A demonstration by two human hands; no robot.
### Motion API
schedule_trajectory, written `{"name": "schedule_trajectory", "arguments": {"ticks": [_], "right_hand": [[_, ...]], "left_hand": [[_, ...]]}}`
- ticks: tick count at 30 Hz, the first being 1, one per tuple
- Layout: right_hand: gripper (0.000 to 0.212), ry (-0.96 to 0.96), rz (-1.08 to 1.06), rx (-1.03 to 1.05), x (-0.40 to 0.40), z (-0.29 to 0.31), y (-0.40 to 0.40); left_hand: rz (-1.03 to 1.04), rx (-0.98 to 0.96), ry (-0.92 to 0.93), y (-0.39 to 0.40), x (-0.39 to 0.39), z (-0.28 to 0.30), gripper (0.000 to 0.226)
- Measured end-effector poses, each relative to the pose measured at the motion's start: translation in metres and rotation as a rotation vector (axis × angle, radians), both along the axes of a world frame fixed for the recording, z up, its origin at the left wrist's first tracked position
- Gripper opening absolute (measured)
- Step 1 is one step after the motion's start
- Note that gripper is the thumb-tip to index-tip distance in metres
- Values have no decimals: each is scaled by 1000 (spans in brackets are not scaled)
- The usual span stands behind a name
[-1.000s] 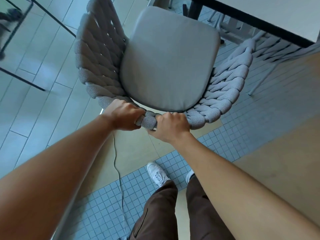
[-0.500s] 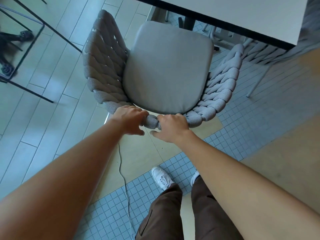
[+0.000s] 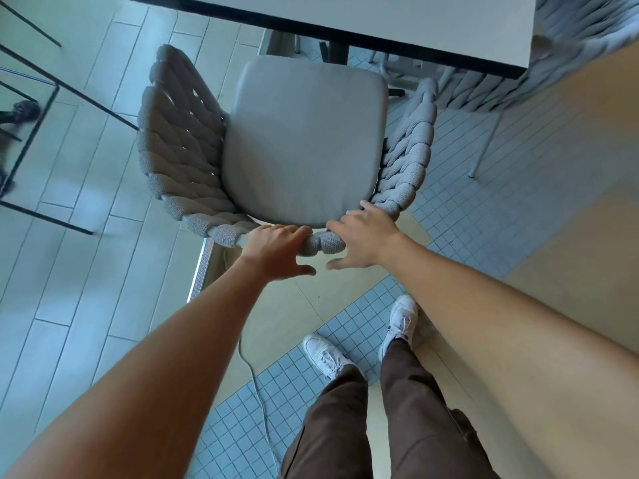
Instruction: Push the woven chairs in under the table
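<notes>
1. step in hand: i judge this as the push on the near woven chair, whose grey cushion has its front edge just short of the table. the seat is not yet under the top.
2. left hand: fingers spread and laid flat over the top of the woven backrest, thumb hanging free below. it is open and resting on the rope, not clasping it.
3. right hand: also open, fingers splayed, palm against the backrest rim just beside the left hand (thumb pointing inward, off the rope).
4. next move, as i judge it: press forward with both palms, evenly, so the chair slides straight.
5. far right: a second woven chair sits partly tucked at the table's corner.
</notes>
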State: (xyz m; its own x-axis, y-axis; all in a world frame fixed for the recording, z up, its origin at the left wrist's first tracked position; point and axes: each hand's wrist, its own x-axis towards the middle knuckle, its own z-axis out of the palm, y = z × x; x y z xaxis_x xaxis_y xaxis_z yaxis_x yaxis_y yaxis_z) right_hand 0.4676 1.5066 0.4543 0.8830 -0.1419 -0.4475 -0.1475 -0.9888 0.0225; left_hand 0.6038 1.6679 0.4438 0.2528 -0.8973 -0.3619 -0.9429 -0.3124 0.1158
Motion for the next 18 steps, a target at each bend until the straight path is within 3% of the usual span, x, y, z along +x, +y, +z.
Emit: {"name": "schedule_trajectory", "arguments": {"ticks": [5,18], "right_hand": [[69,-76,-156,17,8,-14,7],[68,-52,-188,55,14,-13,17]], "left_hand": [[5,-69,-21,2,7,-14,45],[27,-7,-1,7,13,-11,46]]}}
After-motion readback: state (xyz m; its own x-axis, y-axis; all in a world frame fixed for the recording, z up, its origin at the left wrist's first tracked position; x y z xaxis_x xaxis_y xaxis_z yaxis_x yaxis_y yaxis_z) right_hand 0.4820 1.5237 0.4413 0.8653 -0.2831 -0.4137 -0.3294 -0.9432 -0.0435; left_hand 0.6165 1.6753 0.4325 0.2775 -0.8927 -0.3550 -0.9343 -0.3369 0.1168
